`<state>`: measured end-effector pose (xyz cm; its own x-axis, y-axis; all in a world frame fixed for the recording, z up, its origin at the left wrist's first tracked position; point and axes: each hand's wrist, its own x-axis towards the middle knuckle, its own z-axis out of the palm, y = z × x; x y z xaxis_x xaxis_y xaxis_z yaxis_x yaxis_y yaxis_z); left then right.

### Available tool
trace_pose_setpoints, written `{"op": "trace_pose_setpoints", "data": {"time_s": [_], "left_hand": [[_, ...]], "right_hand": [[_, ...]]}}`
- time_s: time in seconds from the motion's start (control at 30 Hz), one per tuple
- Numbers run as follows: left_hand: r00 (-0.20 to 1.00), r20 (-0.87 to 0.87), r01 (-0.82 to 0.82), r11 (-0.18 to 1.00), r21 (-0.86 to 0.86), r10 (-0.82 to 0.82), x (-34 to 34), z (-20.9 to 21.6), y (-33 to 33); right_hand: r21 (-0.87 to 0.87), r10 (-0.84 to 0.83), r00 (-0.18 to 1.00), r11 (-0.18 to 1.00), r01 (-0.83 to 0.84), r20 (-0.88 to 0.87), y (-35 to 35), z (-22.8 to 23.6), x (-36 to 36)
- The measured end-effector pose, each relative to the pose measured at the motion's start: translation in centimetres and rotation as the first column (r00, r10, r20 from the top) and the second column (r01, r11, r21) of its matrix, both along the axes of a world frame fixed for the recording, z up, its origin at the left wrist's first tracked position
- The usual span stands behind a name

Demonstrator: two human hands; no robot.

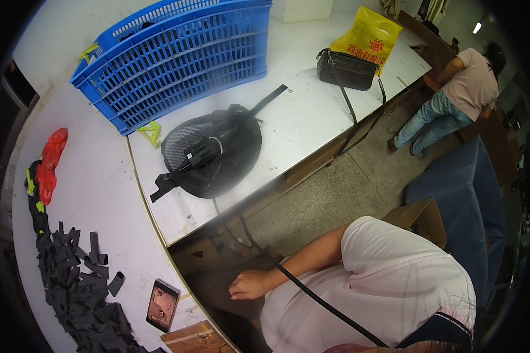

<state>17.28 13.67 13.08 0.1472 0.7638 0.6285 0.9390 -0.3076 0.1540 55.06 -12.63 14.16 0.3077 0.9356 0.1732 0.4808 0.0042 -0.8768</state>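
My right hand (250,285) rests low by my dark-clad lap, beside the table edge. Its fingers are curled in, and I see nothing in them. A thin black strap (330,308) crosses my white shirt and passes by the wrist. My left hand is not in view. Nearest on the white table (100,170) are a brown board (197,340) and a phone (162,305) with a lit screen. Left of the phone lies a heap of dark grey fabric pieces (79,291). A black mesh cap-like piece (238,150) with a strap and a small black device sits farther off.
A blue slatted crate (182,65) stands at the back. A dark handbag (347,70) lies against a yellow bag (371,35) at the far right. Red plastic (51,165) lies at the left. Another person (462,88) stands beyond the aisle, near a blue cover (453,194) and a cardboard box (421,220).
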Motion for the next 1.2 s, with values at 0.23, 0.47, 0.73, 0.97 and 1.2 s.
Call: {"op": "trace_pose_setpoints", "data": {"time_s": [0.23, 0.47, 0.73, 0.97, 1.2], "left_hand": [[0.999, -0.026, -0.048, 0.999, -0.007, 0.048, 0.7, -0.1, -0.5], [0.997, -0.037, -0.071, 0.997, -0.044, 0.069, 1.1, -0.1, -0.7], [0.995, -0.035, -0.100, 0.992, -0.080, 0.097, 1.1, -0.3, -1.1], [0.992, -0.045, -0.122, 0.987, -0.101, 0.118, 0.8, -0.3, -1.3], [0.990, -0.056, -0.135, 0.983, -0.122, 0.129, 0.8, -0.3, -1.1]], "right_hand": [[-0.014, 0.035, 0.999, 0.999, -0.035, 0.018, -0.1, 0.2, -0.5], [-0.014, 0.068, 0.998, 0.998, -0.069, -0.007, 0.0, 0.0, -1.1], [0.012, 0.059, 0.998, 0.998, -0.060, 0.017, -0.2, 0.2, -1.1], [0.002, 0.086, 0.996, 0.996, -0.086, 0.000, -0.4, 0.2, -1.2], [0.032, 0.076, 0.997, 0.997, -0.076, 0.023, -3.0, 0.5, 0.1]]}}
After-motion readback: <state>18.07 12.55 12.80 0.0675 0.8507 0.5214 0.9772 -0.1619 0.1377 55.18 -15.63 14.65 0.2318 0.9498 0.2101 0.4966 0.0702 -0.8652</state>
